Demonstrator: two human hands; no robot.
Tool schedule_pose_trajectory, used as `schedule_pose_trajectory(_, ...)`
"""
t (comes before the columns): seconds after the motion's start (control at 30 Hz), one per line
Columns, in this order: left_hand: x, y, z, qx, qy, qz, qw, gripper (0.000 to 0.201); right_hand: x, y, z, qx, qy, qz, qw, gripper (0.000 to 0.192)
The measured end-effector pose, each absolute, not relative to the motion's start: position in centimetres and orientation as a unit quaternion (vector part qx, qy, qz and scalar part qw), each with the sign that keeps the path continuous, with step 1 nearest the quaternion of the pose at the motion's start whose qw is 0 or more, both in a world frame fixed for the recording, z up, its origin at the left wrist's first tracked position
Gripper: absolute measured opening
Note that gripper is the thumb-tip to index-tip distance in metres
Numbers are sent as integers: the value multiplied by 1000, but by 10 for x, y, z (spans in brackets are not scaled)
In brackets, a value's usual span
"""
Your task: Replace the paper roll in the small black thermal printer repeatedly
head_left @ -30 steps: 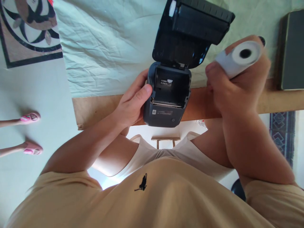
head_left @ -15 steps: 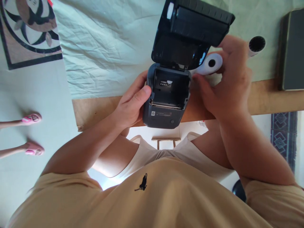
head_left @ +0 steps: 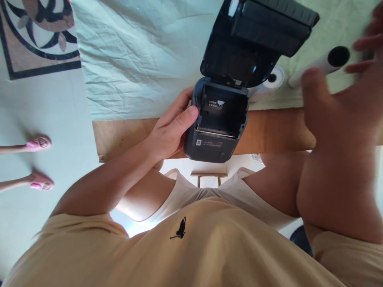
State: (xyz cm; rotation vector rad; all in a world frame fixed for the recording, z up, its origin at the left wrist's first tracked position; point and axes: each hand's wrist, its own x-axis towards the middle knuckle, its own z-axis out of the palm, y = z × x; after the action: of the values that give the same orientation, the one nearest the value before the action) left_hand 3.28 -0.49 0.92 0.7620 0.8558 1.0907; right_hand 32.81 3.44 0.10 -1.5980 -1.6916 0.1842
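My left hand (head_left: 176, 123) grips the side of a dark portable label printer (head_left: 206, 149), thumb on its edge. Its lid (head_left: 236, 56) is swung up, and the roll compartment (head_left: 224, 107) holds no roll. Beside the hinge, partly behind the lid, a small white paper roll (head_left: 278, 79) rests on the cloth. At the right, my right hand (head_left: 344, 91) is open, fingers apart and a little blurred, beside a larger white roll with a wide dark core (head_left: 320, 63). The thumb overlaps that roll in view; whether it touches cannot be seen.
A pale green cloth (head_left: 143, 59) covers most of the table, leaving a brown wooden edge (head_left: 275, 127) bare. Below it stands a small wooden stool (head_left: 209, 175). At the left, another person's feet in pink slippers (head_left: 40, 143) are on the pale floor.
My right hand has let go of the small paper roll and moved right, fingers spreading, to the larger roll. The printer has shifted slightly right in my left hand.
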Motion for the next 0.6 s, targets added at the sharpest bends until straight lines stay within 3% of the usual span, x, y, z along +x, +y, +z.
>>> schedule_pose_trajectory(0.13, 29, -3, 7, 381, 390, 456, 703, 43, 316, 44, 0, -673, -688, 46, 266, 69)
schedule_pose_trajectory(0.3, 26, -2, 2, 393, 372, 459, 704, 42, 314, 37, 1, -605, -741, 67, 282, 78)
schedule_pose_trajectory(0.6, 28, -2, 1, 391, 385, 468, 693, 44, 307, 35, 0, -578, -761, 40, 292, 50)
